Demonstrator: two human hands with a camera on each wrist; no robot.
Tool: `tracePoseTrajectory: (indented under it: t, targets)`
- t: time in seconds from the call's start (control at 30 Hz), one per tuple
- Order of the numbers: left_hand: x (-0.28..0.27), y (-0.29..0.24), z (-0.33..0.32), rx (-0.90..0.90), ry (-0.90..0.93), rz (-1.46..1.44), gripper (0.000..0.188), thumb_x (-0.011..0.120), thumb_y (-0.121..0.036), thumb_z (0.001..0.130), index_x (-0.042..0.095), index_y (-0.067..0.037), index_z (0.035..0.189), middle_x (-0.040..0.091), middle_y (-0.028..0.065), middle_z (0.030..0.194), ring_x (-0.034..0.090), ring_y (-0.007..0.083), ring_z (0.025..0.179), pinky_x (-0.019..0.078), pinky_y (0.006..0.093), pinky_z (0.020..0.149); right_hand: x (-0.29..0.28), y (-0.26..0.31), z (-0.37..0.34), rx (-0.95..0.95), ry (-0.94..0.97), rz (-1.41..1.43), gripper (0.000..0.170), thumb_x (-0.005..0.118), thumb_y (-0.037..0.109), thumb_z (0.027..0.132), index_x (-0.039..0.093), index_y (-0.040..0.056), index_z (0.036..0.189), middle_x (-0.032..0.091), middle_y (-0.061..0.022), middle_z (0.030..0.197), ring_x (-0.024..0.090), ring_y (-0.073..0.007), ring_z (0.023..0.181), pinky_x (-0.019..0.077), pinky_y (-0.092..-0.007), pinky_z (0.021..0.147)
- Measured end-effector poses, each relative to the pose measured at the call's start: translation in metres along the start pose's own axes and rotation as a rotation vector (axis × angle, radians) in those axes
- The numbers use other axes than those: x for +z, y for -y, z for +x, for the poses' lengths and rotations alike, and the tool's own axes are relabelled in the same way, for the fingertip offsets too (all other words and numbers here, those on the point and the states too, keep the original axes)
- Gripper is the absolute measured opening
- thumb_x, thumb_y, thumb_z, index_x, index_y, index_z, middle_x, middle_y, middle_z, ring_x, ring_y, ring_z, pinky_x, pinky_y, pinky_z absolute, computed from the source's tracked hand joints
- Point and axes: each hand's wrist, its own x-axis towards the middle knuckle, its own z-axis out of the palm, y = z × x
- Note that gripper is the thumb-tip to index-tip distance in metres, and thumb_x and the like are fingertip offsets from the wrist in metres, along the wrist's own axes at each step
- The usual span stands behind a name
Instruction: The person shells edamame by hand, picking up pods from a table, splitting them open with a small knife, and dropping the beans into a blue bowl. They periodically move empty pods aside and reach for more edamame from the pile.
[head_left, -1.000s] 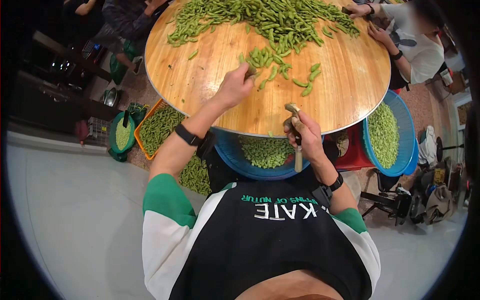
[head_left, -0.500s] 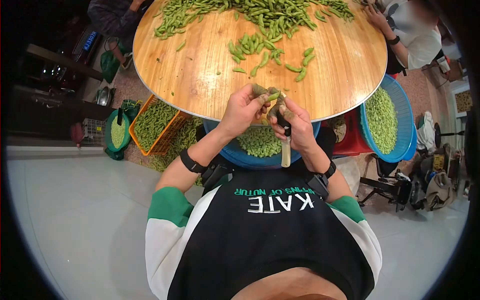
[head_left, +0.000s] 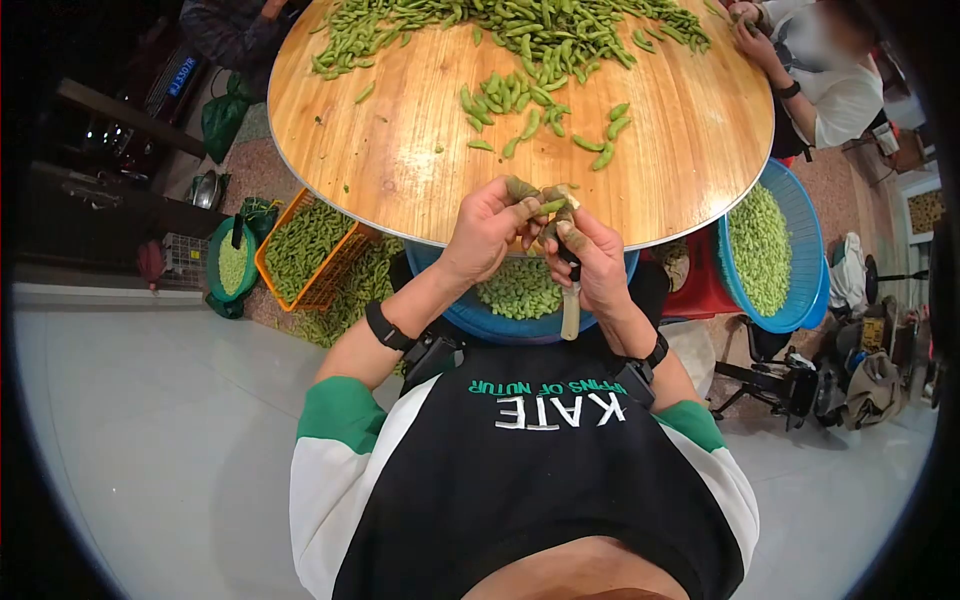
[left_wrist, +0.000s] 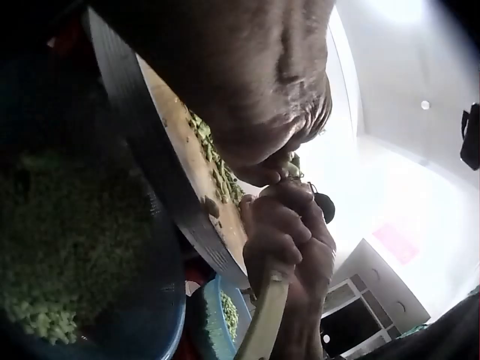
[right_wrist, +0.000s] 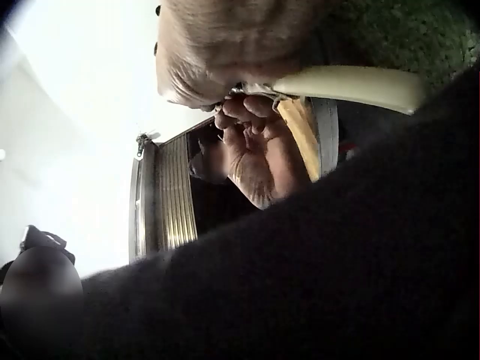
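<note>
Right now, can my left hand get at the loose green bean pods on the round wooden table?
Probably yes: mostly bare tabletop separates your left hand from the loose green bean pods, though it pinches one green pod.

Head camera looking down, wrist cameras peering close.
The head view is facing forward over the round wooden table (head_left: 400,170); the wrist views, tilted sideways, are sharing left hand (head_left: 480,232), right hand (head_left: 594,258) and cream handle (head_left: 570,314).

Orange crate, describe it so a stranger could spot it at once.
In the head view, find the round table, then look below its lower left edge. The crate sits between the green tub and the blue basin, holding pods. Its orange, slotted wall sets it apart from those round neighbours.
</note>
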Motion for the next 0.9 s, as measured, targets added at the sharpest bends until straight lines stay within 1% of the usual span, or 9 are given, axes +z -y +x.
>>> tracePoseTrajectory:
  t: [0.13,0.27,0.33,0.47,0.53,0.63,0.67,0.73,0.9]
  targets:
    - [-0.012,-0.004,0.003,-0.231,0.174,-0.292,0.009,0.058,-0.007,0.092,0.057,-0.001,0.099,0.062,0.0052,0.084,0.056,0.0093,0.068,0.0455,0.0221,0.056,-0.005,0.005,-0.001,0.053,0.055,0.049,0.022,0.048,0.015,0.098,0.055,0.0009,0.113,0.059,-0.0058,0.081,0.046,-0.0090,0.053,0.0354,-0.0198,0.042]
    - [-0.017,-0.003,0.004,-0.368,0.209,-0.415,0.009,0.058,-0.006,0.091,0.058,-0.001,0.099,0.062,0.0053,0.084,0.057,0.0103,0.067,0.0443,0.0216,0.054,-0.010,0.009,-0.001,0.183,0.060,0.176,0.020,0.050,0.016,0.097,0.054,0.0025,0.112,0.058,-0.0077,0.083,0.045,-0.0090,0.054,0.0356,-0.0194,0.042]
    - [-0.006,-0.009,0.001,-0.152,0.125,0.119,0.008,0.057,-0.004,0.091,0.057,0.000,0.097,0.062,0.0048,0.085,0.059,0.0129,0.069,0.0462,0.0249,0.054,-0.009,0.011,0.001,0.249,0.029,0.263,0.020,0.051,0.016,0.097,0.054,0.0032,0.111,0.058,-0.0084,0.083,0.044,-0.0090,0.054,0.0356,-0.0190,0.042]
    - [-0.004,-0.011,-0.005,0.067,0.159,0.287,0.009,0.058,-0.004,0.090,0.056,0.003,0.096,0.062,0.0060,0.088,0.061,0.0139,0.070,0.0478,0.0299,0.056,-0.009,0.010,-0.002,0.286,0.019,0.265,0.019,0.052,0.016,0.096,0.053,0.0040,0.110,0.057,-0.0095,0.084,0.043,-0.0090,0.055,0.0356,-0.0181,0.042]
    - [-0.009,-0.018,-0.004,0.617,0.227,1.267,0.012,0.059,-0.004,0.089,0.054,0.004,0.096,0.062,0.0071,0.091,0.063,0.0126,0.073,0.0488,0.0327,0.059,-0.009,0.009,-0.002,0.290,0.026,0.263,0.019,0.052,0.016,0.096,0.054,0.0039,0.110,0.057,-0.0096,0.084,0.043,-0.0090,0.054,0.0356,-0.0180,0.041]
    - [-0.010,-0.010,-0.008,0.630,0.164,1.214,0.012,0.060,-0.004,0.087,0.054,0.003,0.095,0.061,0.0112,0.085,0.062,0.0147,0.068,0.0473,0.0317,0.059,-0.004,0.007,-0.006,0.225,0.013,0.202,0.020,0.051,0.016,0.097,0.054,0.0028,0.111,0.058,-0.0082,0.083,0.042,-0.0077,0.054,0.0348,-0.0177,0.042]
    - [-0.010,-0.007,-0.009,0.630,0.167,1.213,0.012,0.060,-0.004,0.087,0.054,0.003,0.095,0.061,0.0112,0.085,0.062,0.0147,0.068,0.0473,0.0317,0.059,-0.003,0.007,-0.007,0.125,0.011,0.026,0.022,0.051,0.015,0.096,0.054,0.0013,0.112,0.058,-0.0074,0.083,0.042,-0.0065,0.053,0.0345,-0.0177,0.042]
    - [-0.007,-0.003,-0.011,0.208,0.099,0.664,0.008,0.058,-0.004,0.088,0.055,0.002,0.092,0.060,0.0106,0.078,0.058,0.0148,0.066,0.0459,0.0297,0.059,0.001,0.008,-0.007,0.022,0.013,-0.154,0.023,0.051,0.014,0.095,0.053,-0.0002,0.114,0.058,-0.0065,0.082,0.043,-0.0054,0.053,0.0342,-0.0177,0.042]
    - [-0.003,0.005,-0.018,0.267,0.121,0.705,0.010,0.056,-0.007,0.091,0.055,0.002,0.091,0.058,0.0068,0.073,0.054,0.0105,0.064,0.0442,0.0268,0.057,0.002,0.008,-0.002,-0.076,-0.132,-0.331,0.016,0.057,0.011,0.093,0.058,0.0015,0.105,0.057,0.0003,0.072,0.045,-0.0034,0.051,0.0329,-0.0183,0.043]
